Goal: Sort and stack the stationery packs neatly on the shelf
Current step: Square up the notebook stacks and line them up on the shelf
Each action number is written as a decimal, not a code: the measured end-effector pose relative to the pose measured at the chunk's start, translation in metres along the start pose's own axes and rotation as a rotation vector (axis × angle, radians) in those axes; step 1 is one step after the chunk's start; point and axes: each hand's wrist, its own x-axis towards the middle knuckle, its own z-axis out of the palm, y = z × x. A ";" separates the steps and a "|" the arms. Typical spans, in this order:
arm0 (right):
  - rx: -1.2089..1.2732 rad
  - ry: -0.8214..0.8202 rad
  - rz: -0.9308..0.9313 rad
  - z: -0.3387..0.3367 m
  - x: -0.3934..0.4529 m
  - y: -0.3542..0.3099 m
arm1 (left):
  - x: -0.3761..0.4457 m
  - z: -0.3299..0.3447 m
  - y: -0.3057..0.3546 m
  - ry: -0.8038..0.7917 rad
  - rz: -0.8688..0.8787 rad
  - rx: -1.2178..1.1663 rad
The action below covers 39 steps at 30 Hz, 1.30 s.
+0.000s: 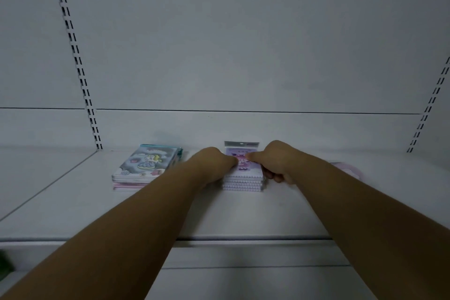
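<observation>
A white shelf [219, 214] with a plain white back panel was seen from above and in front, in dim light. Near the back of the shelf, at the middle, a stack of purple stationery packs [243, 181] lay flat, their scalloped front edges lined up one above another. The stack was clasped from both sides: the left hand [214, 165] was curled against its left edge and the right hand [277, 163] against its right edge, with both thumbs laid on the top pack's printed face. The fingers were hidden behind the stack or folded under, so how firmly they pressed could not be told. To the left, just apart, a second stack of grey and pink packs [146, 168] lay slightly skewed. At the far right, a pale pink item [348, 169] was partly hidden by the right forearm. The packs were judged light, thin and glossy, likely to slide on each other; the stack would best be squeezed at its long side edges.
</observation>
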 end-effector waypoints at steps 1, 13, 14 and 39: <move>-0.018 0.015 -0.013 0.000 0.001 0.001 | 0.000 0.001 0.000 0.004 0.004 0.026; -0.567 0.056 -0.525 -0.015 -0.053 0.034 | -0.052 -0.026 -0.013 -0.104 0.335 0.503; -0.552 0.063 -0.536 -0.014 -0.052 0.034 | -0.053 -0.026 -0.014 -0.093 0.355 0.508; -0.556 0.065 -0.623 -0.006 -0.051 0.043 | -0.052 -0.011 -0.032 0.104 0.417 0.394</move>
